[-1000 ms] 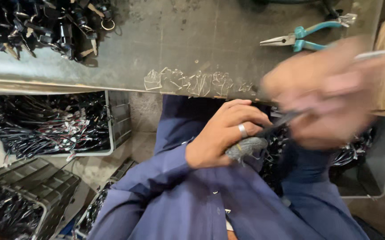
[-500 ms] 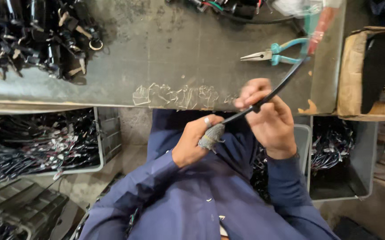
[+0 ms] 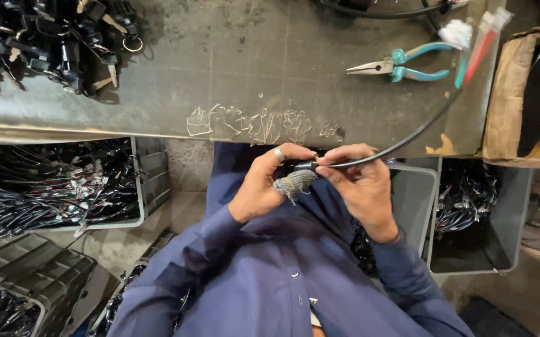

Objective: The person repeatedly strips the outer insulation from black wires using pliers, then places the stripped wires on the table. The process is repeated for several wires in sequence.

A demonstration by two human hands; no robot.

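Head view, hands at the edge of a grey, scuffed metal workbench (image 3: 239,68). Compared with the frame half a second earlier, both hands now sit lower and closer together, drawn in toward the chest over the blue shirt; the thin black sheathed cable (image 3: 401,142), which then rose steeply up to the right, now runs out flatter before curving up across the bench edge. Judged from this, the work has moved from drawing the cable in to handling its near end.

The left hand (image 3: 264,184), with a silver ring on one finger, is closed around the small black end piece of the cable (image 3: 305,166); one of its digits is wrapped in grey woven tape (image 3: 294,182), and this lies directly under the end piece. The right hand (image 3: 360,184) pinches the cable just outboard of the end piece, thumb and forefinger closed on the sheath. The two grips almost touch, with the end piece between them.

From the right grip the cable arcs up and away to the right, toward a red-and-white tube (image 3: 483,39) near the bench's far edge. Teal-handled long-nose pliers (image 3: 401,64) lie on the bench above the right hand, well apart from it. Grey plastic bins of black wiring (image 3: 52,187) stand left of the left hand.
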